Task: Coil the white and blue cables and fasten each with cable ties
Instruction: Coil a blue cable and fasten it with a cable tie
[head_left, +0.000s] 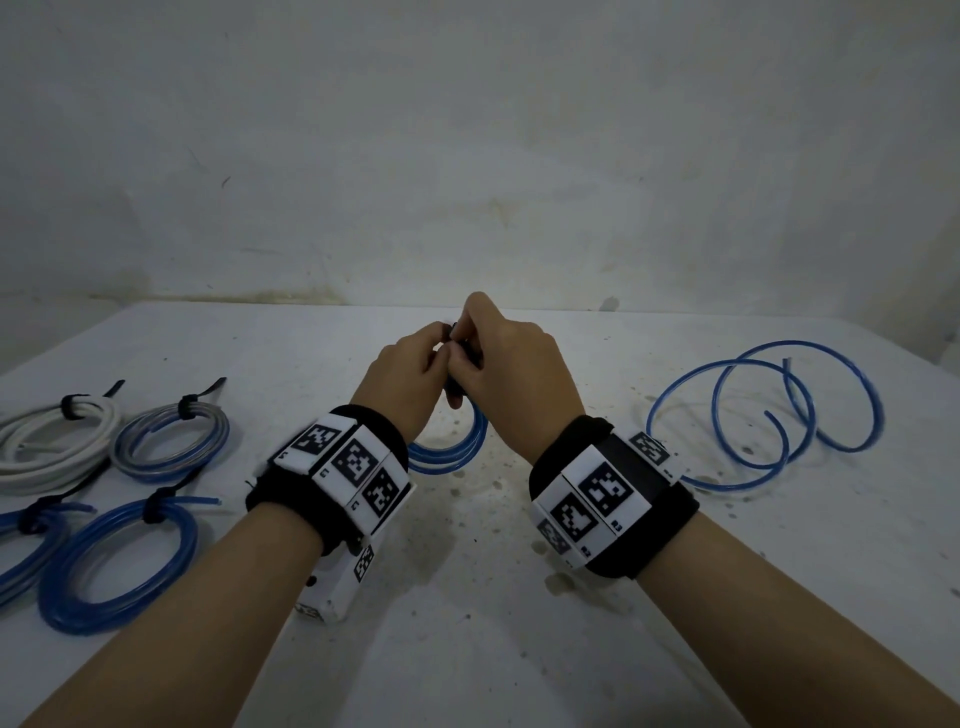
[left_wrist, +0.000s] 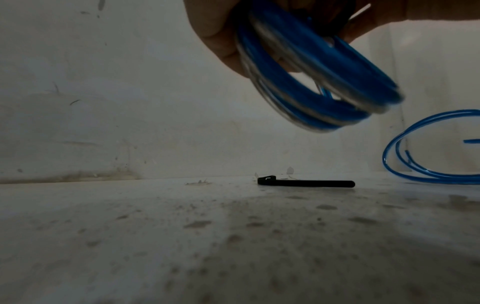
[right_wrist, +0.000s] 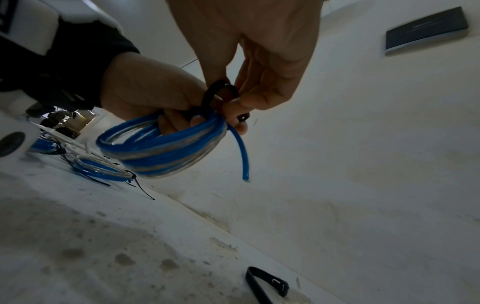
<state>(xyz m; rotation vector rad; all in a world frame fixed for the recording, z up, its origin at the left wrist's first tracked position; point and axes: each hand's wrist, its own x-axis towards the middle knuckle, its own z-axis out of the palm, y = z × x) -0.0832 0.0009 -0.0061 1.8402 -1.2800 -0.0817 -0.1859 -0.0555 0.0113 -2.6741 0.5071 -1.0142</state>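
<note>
Left grip clasps the glossy blue coil; right grip pinches its black tie; stained white desk, scuffed wall.

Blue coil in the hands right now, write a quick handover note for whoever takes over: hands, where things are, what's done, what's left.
Left hand grips the blue coil above the table, fingers through its loops.
Right hand pinches a black cable tie looped round the coil; whether it is locked cannot be seen.
Done: four tied coils on the left, one white coil and three blue, the nearest blue coil at the front.
Left: finish this tie, then coil the loose blue cable on the right and fasten it with the spare tie lying near the wall.
</note>
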